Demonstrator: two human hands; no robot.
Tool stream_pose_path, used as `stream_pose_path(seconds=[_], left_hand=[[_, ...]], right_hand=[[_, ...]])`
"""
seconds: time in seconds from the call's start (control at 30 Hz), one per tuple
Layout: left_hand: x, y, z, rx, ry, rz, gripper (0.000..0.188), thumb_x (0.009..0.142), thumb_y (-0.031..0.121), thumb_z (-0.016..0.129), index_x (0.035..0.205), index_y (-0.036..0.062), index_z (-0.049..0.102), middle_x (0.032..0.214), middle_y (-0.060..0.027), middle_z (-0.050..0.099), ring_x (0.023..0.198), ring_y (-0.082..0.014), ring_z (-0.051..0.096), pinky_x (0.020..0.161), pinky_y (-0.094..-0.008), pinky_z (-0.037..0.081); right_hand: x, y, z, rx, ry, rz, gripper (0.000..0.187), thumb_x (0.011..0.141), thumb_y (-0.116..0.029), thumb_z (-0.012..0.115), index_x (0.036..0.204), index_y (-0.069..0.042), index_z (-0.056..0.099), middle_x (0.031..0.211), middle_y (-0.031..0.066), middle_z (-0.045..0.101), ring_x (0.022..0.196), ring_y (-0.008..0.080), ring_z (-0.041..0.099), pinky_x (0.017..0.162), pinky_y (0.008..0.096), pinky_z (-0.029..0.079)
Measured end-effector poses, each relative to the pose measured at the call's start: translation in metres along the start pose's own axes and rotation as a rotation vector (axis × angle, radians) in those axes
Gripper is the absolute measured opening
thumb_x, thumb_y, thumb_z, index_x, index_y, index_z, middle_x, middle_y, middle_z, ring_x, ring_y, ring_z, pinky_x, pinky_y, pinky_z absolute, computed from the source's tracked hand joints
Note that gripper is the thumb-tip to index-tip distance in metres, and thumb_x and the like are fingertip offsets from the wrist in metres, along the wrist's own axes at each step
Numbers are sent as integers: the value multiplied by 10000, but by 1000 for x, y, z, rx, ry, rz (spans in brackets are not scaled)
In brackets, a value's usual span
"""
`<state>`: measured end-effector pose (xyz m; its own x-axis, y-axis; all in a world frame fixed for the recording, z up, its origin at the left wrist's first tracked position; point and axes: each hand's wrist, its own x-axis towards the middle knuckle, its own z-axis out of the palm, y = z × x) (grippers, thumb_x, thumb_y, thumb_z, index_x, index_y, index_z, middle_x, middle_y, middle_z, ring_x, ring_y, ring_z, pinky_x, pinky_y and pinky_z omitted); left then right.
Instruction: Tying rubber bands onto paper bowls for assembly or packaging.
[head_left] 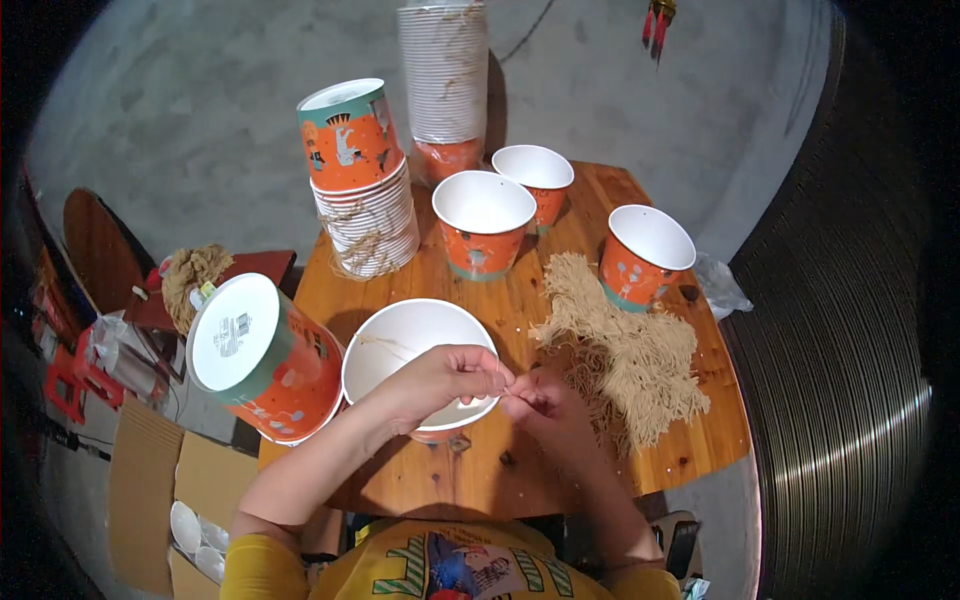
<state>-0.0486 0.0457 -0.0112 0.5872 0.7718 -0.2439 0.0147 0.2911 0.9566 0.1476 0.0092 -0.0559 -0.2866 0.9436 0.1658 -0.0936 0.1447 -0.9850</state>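
Round brown wooden table (690, 440) under everything. Pile of tan string pieces (630, 350) on its right side. Open white paper bowl with orange outside (400, 340) near the front edge. Left hand (440, 385) over that bowl, right hand (535, 400) just beside; fingertips of both pinched shut on one thin tan string (508, 388). Likely threading or knotting step; next calls for small, careful pulling.

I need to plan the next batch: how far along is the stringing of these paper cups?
Looks done: a stack of upturned orange paper cups with twine showing. In hand: both hands, left hand and right hand, pinch twine at the white-lined open cup. Left: three open cups and a tan twine heap.
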Motion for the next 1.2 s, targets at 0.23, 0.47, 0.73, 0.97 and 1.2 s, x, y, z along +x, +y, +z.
stream_pose_path(seconds=[0.23, 0.47, 0.73, 0.97, 1.2], left_hand=[[3, 5, 6, 39, 65, -87, 144, 885, 152, 629, 981, 47, 609, 831, 7, 628, 679, -50, 552, 569, -164, 372], [1, 5, 11, -229, -27, -117, 172, 882, -5, 561, 1039, 26, 501, 971, -74, 612, 786, -187, 685, 604, -203, 487], [-1, 9, 21, 56, 120, -58, 273, 814, -83, 567, 1034, 45, 467, 943, -65, 578, 871, -152, 614, 747, -228, 503], [-1, 11, 18, -151, 205, -71, 577, 755, -106, 596, 1233, 79, 330, 932, -80, 557, 824, -138, 575, 727, -254, 479], [-6, 7, 13, -112, 123, -8, 674, 767, -129, 585, 1324, 105, 287, 1002, -96, 604, 875, -154, 597, 816, -275, 490]], right_hand=[[-12, -25, 13, -560, 46, -206, 142, 839, -155, 678, 914, -63, 601, 756, 5, 571, 639, 84, 520, 591, 235, 433], [-15, -15, 25, -755, 161, -391, 183, 792, -174, 728, 905, -89, 611, 820, 72, 610, 675, 194, 595, 575, 320, 480], [7, -41, 2, -646, -1, -466, 230, 845, -1, 557, 1058, -84, 592, 905, 104, 605, 815, 275, 600, 707, 363, 492], [23, -35, -14, -697, -184, -444, 288, 813, 24, 570, 1072, -99, 600, 906, 98, 573, 858, 293, 576, 752, 368, 478], [45, -35, -25, -865, -307, -765, 382, 725, 14, 672, 1061, -154, 600, 889, 42, 538, 808, 243, 552, 716, 353, 465]])
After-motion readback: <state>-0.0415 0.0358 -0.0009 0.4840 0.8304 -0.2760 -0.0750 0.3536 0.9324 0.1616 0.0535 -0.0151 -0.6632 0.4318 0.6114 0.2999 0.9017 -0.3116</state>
